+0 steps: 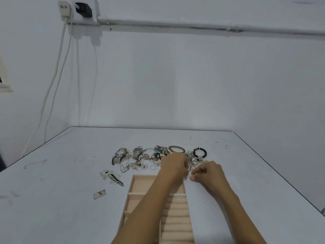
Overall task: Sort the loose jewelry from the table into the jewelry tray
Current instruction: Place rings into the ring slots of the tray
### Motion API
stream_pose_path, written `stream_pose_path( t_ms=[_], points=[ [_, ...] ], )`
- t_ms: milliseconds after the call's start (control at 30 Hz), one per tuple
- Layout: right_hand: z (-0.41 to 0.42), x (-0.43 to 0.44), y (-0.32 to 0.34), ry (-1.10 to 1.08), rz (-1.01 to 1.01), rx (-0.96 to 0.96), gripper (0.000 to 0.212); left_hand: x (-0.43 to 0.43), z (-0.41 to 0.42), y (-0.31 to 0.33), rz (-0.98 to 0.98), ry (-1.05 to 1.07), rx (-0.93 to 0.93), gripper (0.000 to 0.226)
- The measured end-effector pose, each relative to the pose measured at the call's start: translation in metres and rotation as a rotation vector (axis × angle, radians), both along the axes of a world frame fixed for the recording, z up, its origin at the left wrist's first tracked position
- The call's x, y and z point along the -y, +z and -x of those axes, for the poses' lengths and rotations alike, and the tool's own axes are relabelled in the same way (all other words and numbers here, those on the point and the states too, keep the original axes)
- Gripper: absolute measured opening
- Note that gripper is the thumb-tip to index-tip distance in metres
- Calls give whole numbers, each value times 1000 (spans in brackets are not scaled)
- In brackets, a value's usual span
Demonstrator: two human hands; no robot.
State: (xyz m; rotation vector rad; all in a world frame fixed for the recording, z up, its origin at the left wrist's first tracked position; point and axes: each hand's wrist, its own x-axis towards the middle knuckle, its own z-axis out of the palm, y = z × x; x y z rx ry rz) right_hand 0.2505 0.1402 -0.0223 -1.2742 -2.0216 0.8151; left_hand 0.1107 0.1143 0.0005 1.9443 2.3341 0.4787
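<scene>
A pink jewelry tray [140, 180] with compartments and ring rolls lies at the near middle of the white table [70, 173]. Beyond it spreads a pile of loose jewelry [149, 159]: two silver watches [120, 154], a beaded bracelet [176, 148], a black bead bracelet [199, 152], chains and small rings. My left hand [174, 164] hovers over the pile's right part with its fingers curled; what it holds is hidden. My right hand [209, 172] sits just right of the tray's far corner, fingertips pinched on a small ring [190, 176].
A patterned hair clip [115, 179] and a small rectangular clip [99, 194] lie left of the tray. Cables hang from a wall socket [79, 9] at the upper left. The table's right edge runs diagonally near my right arm.
</scene>
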Motion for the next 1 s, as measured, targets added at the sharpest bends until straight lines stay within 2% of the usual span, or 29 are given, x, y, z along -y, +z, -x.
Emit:
stream_pose_path(
  t_ms=[233,367,433,500,567,633,733,867,1000],
  points=[
    [6,-9,-4,41,65,114,11,-2,-2,0,10,-14,-17,12],
    [8,-5,-4,8,14,140,15,9,10,5,-72,-57,84,7],
    [4,0,-2,9,-11,76,19,19,22,9,-127,-68,161,3],
    [0,10,5,18,15,-78,21,31,35,12,-172,-72,235,5],
    [0,22,15,46,60,-296,16,45,49,13,-211,-74,290,7],
    [2,39,26,129,43,-361,12,60,59,12,-235,-66,338,6],
    [6,68,24,265,19,-270,16,82,68,8,-276,-37,388,11],
    [2,82,6,243,-10,-151,12,108,70,-3,-379,-40,569,11],
    [0,87,1,215,-63,-107,11,123,62,-11,-432,-38,657,12]
  ],
)
